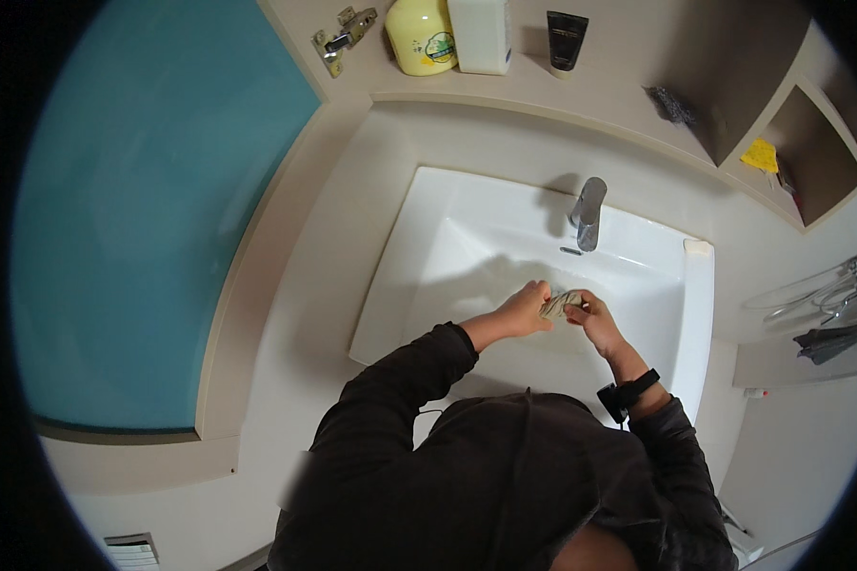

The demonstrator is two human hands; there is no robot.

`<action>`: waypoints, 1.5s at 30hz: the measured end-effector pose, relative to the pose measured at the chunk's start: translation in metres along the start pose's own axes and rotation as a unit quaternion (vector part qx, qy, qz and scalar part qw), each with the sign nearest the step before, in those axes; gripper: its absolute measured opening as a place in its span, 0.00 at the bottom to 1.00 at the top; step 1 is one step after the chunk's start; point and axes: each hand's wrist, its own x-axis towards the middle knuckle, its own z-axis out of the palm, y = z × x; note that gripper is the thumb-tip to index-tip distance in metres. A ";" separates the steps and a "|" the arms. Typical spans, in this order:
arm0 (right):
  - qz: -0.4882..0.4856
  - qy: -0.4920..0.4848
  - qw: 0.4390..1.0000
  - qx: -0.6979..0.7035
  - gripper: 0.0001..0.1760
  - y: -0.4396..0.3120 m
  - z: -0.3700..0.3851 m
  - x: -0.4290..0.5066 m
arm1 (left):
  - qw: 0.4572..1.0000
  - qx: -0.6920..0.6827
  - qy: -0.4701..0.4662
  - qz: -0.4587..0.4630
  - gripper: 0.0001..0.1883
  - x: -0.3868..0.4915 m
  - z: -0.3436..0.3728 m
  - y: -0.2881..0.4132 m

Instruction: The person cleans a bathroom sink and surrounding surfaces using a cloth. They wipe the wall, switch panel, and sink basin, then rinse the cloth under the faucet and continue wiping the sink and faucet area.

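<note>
A small light cloth with dark stripes [561, 305] is stretched, twisted, between my two hands over the white washbasin [457, 193]. My left hand [527, 311] grips its left end with the fingers curled closed. The other end is pinched between the thumb and fingers of my right hand [594, 321]. Both hands are low over the bowl, in front of the chrome faucet [590, 214]. Pale, cloudy-looking water [485, 285] seems to lie in the basin, though its level is hard to tell. My fingers hide parts of the cloth.
A shelf above the basin holds a yellow bottle [423, 43], a white bottle [481, 39] and a black tube [566, 43]. Soap [698, 247] sits on the basin's right back corner. A dark cloth [832, 341] hangs at right, below a shower hose [793, 300].
</note>
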 end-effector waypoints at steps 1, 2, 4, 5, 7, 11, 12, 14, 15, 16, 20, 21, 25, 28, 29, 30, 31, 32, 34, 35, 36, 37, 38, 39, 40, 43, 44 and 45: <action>-0.006 0.022 1.000 0.006 0.19 0.001 0.000 0.000 | 0.998 -0.056 -0.025 -0.024 0.24 -0.002 -0.002 0.001; -0.018 0.015 0.999 0.047 0.19 0.002 -0.002 -0.001 | 0.995 -0.091 -0.036 -0.026 0.23 -0.003 -0.004 0.001; -0.044 0.025 0.998 0.038 0.20 0.003 0.000 -0.003 | 0.977 -0.190 -0.074 -0.055 0.20 -0.006 -0.010 0.004; -0.042 0.042 0.998 0.030 0.20 0.003 0.002 -0.004 | 0.967 -0.230 -0.085 -0.068 0.18 -0.007 -0.013 0.005; -0.132 0.056 0.987 -0.068 0.25 -0.001 0.005 -0.005 | 0.944 -0.290 -0.112 -0.113 0.16 -0.007 -0.019 0.008; -0.212 0.083 0.950 -0.213 0.25 -0.019 0.010 -0.007 | 0.992 -0.092 0.008 -0.086 0.13 -0.005 -0.029 0.015; -0.198 0.084 0.956 -0.200 0.25 -0.025 0.009 -0.009 | 0.994 -0.067 0.040 -0.075 0.13 -0.005 -0.034 0.015; -0.169 0.101 0.957 -0.213 0.24 -0.036 0.008 -0.014 | 0.993 -0.004 0.103 -0.054 0.13 -0.006 -0.045 0.017; -0.154 0.095 0.963 -0.198 0.23 -0.040 0.006 -0.016 | 0.993 -0.030 0.108 -0.040 0.13 -0.006 -0.050 0.017; -0.112 0.075 0.971 -0.197 0.22 -0.045 0.004 -0.017 | 0.992 -0.045 0.111 -0.045 0.12 -0.006 -0.055 0.018; 0.003 -0.027 0.999 -0.037 0.20 -0.053 -0.002 -0.017 | 0.894 -0.423 0.120 -0.084 0.16 -0.006 -0.072 0.023; 0.030 -0.036 0.999 0.021 0.20 -0.053 -0.002 -0.016 | 0.812 -0.564 0.119 -0.092 0.17 -0.006 -0.073 0.026; -0.002 -0.060 0.979 0.194 0.19 -0.049 0.006 -0.015 | 0.811 -0.576 0.056 -0.089 0.18 -0.010 -0.055 0.039; -0.014 -0.056 0.992 0.110 0.15 -0.047 0.013 -0.015 | 0.873 -0.475 0.007 -0.107 0.14 -0.008 -0.041 0.044; -0.010 -0.059 0.995 0.085 0.14 -0.046 0.014 -0.015 | 0.885 -0.454 -0.002 -0.105 0.13 -0.007 -0.038 0.045; -0.019 -0.067 0.996 0.061 0.13 -0.046 0.016 -0.015 | 0.882 -0.462 0.012 -0.097 0.12 -0.007 -0.036 0.044; -0.027 -0.071 0.997 0.031 0.12 -0.045 0.017 -0.015 | 0.882 -0.462 0.013 -0.096 0.12 -0.007 -0.035 0.043; -0.054 -0.065 0.995 0.047 0.10 -0.044 0.019 -0.016 | 0.882 -0.461 0.015 -0.096 0.11 -0.008 -0.034 0.041; -0.067 -0.062 0.994 0.058 0.09 -0.042 0.019 -0.016 | 0.884 -0.457 0.009 -0.097 0.11 -0.009 -0.032 0.038; -0.058 -0.055 0.995 0.058 0.09 -0.041 0.019 -0.017 | 0.886 -0.454 0.002 -0.099 0.11 -0.010 -0.031 0.037; -0.052 -0.052 0.994 0.083 0.08 -0.040 0.019 -0.017 | 0.889 -0.445 -0.002 -0.107 0.10 -0.011 -0.030 0.035; -0.032 -0.045 0.993 0.101 0.08 -0.038 0.019 -0.017 | 0.884 -0.457 -0.003 -0.097 0.10 -0.011 -0.029 0.034; -0.011 -0.038 0.992 0.120 0.07 -0.036 0.018 -0.017 | 0.881 -0.464 -0.001 -0.093 0.10 -0.012 -0.029 0.033; 0.002 -0.030 0.992 0.120 0.07 -0.034 0.017 -0.017 | 0.876 -0.475 -0.001 -0.079 0.10 -0.012 -0.029 0.033; 0.015 -0.022 0.992 0.120 0.07 -0.033 0.015 -0.016 | 0.869 -0.487 0.008 -0.085 0.09 -0.012 -0.029 0.032; 0.022 0.014 0.983 0.182 0.07 -0.029 0.012 -0.012 | 0.849 -0.523 0.029 -0.067 0.07 -0.014 -0.032 0.032; 0.022 0.023 0.976 0.215 0.07 -0.028 0.013 -0.010 | 0.847 -0.528 0.037 -0.055 0.07 -0.015 -0.033 0.033; 0.018 0.035 0.980 0.197 0.07 -0.028 0.013 -0.009 | 0.845 -0.529 0.050 -0.060 0.07 -0.016 -0.034 0.034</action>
